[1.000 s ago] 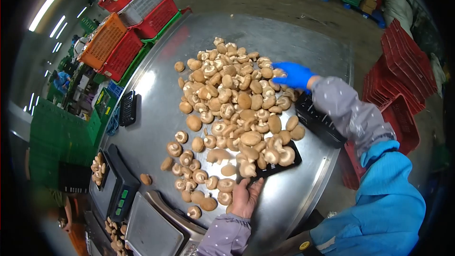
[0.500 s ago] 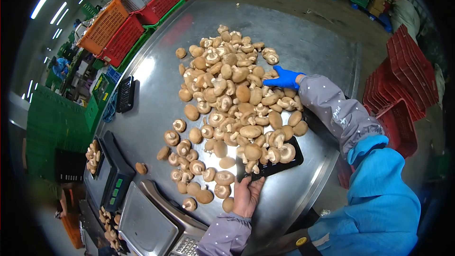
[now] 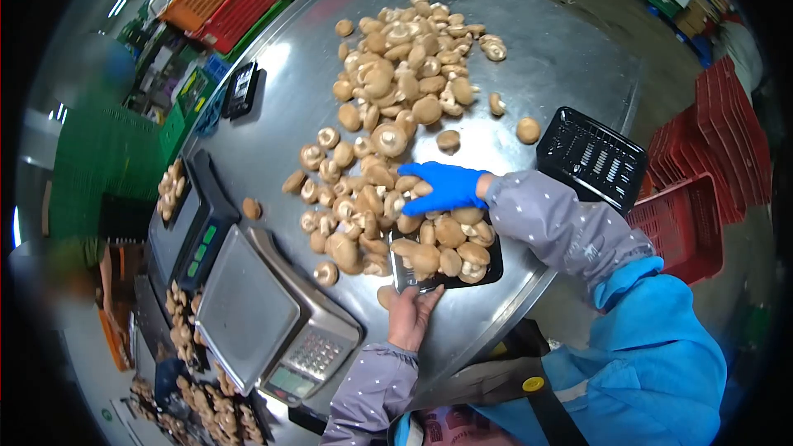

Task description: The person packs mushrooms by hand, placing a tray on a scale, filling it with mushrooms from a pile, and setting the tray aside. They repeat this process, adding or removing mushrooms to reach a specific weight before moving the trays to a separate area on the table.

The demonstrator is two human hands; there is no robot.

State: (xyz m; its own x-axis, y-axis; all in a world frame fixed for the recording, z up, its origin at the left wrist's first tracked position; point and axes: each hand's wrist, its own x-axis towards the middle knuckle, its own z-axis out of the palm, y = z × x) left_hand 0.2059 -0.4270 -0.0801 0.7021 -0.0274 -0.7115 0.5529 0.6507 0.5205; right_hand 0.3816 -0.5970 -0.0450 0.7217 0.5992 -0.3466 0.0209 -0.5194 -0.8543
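Note:
My left hand (image 3: 407,315), bare, grips the near edge of a black plastic tray (image 3: 494,268) with its thumb and fingers. Brown mushrooms (image 3: 450,231) fill much of this tray. My right hand (image 3: 448,187), in a blue glove, reaches over the tray's far side. Its fingers are spread across mushrooms at the edge of the heap, touching them; the fingertips are partly hidden among the caps. Beyond it, the main heap of mushrooms (image 3: 405,58) covers the middle of the metal table (image 3: 545,58).
Another black tray (image 3: 591,157) lies at the table's right edge. A smaller black tray (image 3: 240,89) is at the far left. Two scales, one silver (image 3: 248,306) and one dark (image 3: 198,223), stand at left. Red crates (image 3: 686,173) are stacked right of the table.
My right hand has swept toward me and the tray, bringing mushrooms along and parting the heap. The black tray at right now shows. My left hand still grips its tray; the view has shifted.

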